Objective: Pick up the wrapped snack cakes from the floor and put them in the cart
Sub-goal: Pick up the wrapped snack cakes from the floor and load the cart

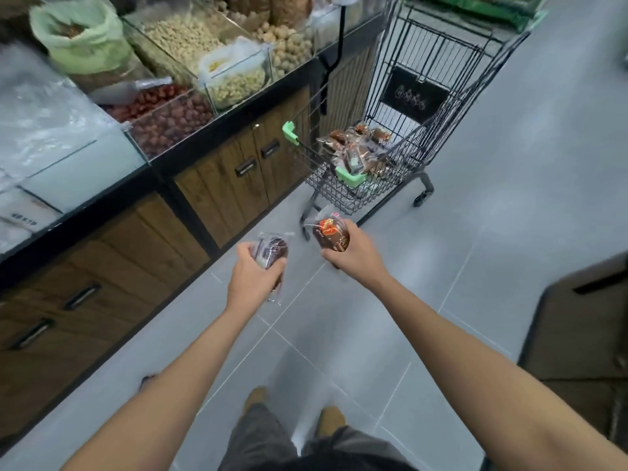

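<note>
My left hand (253,277) grips a clear-wrapped dark snack cake (272,251), held out over the grey floor. My right hand (353,248) grips another wrapped snack cake (331,234) with an orange and brown label. Both arms stretch forward toward a black wire shopping cart (438,93) with green handle caps, which stands just beyond my hands. Several wrapped snack cakes (356,149) lie piled in the cart's basket. A small dark object (147,380) shows on the floor by my left forearm, mostly hidden.
A display counter (217,137) with clear bins of nuts and dried fruit and wooden cabinet doors runs along the left. A dark wooden stand (584,334) sits at the right. My feet (292,411) are on the grey tile floor below.
</note>
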The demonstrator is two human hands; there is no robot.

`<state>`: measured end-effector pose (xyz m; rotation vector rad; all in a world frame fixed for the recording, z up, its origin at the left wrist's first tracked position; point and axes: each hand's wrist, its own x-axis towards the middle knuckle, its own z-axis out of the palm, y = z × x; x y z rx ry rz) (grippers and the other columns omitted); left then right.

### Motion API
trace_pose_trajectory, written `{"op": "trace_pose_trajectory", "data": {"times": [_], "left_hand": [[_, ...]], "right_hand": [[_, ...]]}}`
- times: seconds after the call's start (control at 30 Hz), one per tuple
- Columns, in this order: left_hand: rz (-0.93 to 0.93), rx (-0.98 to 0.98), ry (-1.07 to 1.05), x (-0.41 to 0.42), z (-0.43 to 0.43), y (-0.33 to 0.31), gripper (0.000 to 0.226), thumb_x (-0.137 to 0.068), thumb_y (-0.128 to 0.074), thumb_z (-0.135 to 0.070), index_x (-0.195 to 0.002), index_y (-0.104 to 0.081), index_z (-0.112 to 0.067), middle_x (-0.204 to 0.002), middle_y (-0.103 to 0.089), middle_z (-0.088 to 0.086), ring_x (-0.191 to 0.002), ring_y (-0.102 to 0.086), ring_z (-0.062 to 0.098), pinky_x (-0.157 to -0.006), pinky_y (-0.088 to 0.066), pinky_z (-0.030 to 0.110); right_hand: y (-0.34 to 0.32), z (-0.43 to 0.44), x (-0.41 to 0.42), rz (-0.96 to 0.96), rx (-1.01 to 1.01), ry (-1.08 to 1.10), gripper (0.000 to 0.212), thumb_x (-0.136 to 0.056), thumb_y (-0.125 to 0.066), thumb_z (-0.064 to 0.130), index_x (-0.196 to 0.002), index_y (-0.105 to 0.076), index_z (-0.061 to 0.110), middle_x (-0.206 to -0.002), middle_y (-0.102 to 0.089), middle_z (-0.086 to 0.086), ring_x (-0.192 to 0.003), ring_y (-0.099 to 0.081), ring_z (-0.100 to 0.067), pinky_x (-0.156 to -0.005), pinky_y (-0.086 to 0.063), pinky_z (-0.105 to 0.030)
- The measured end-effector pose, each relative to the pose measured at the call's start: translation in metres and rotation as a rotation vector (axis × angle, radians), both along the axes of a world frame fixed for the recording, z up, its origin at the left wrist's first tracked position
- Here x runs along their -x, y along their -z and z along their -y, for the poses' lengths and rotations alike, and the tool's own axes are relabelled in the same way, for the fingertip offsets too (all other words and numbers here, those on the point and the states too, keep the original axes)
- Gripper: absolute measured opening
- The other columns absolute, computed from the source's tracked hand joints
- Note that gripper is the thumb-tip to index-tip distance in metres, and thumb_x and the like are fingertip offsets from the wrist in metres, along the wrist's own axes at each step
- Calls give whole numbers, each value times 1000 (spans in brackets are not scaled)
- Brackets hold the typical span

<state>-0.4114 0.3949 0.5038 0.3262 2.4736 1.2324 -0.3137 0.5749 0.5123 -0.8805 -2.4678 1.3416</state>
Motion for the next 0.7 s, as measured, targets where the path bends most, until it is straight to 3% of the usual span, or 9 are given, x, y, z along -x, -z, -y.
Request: {"op": "trace_pose_trajectory", "data": {"times": [0.13, 0.3, 0.47, 0.6, 0.7], "left_hand": [[-2, -2, 43, 5, -42, -1, 51, -72, -71, -43, -103, -33, -32, -91, -54, -15, -86, -60, 14, -82, -53, 41], [-32, -19, 106, 32, -101, -3, 51, -71, -70, -44, -104, -34, -30, -91, -54, -16, -85, -59, 13, -73, -48, 33], [-13, -46, 167, 74, -184, -5, 52, -75, -70, -45, -107, -34, -26, -96, -56, -8, -87, -60, 14, -78, -52, 38], [-10, -82, 222, 116, -251, -14, 55, -74, -70, -45, -110, -34, -24, -101, -55, -5, -90, -58, 15, -76, -49, 34], [-8, -91, 256, 148, -295, -22, 57, -73, -70, -44, -113, -35, -22, -105, -55, -3, -91, -57, 16, -77, -49, 35]], "right_hand": [[-8, -45, -3, 7, -28, 35, 46, -72, -74, 32, -113, -54, 24, -99, -61, 6, -88, -58, -14, -70, -44, -28], [-10, -95, 10, -19, -20, 55, 39, -73, -73, 34, -103, -48, 31, -93, -60, 11, -84, -58, -11, -62, -43, -25], [-13, -158, 47, 15, -21, 83, 39, -74, -74, 34, -103, -50, 26, -92, -62, 7, -83, -60, -13, -72, -51, -33], [-26, -213, 87, 10, -63, 124, 39, -73, -75, 34, -101, -49, 28, -87, -58, 15, -77, -56, -1, -60, -42, -18], [-30, -251, 117, 36, -75, 154, 37, -73, -74, 35, -100, -50, 26, -86, -59, 12, -76, -58, -6, -61, -48, -24]]}}
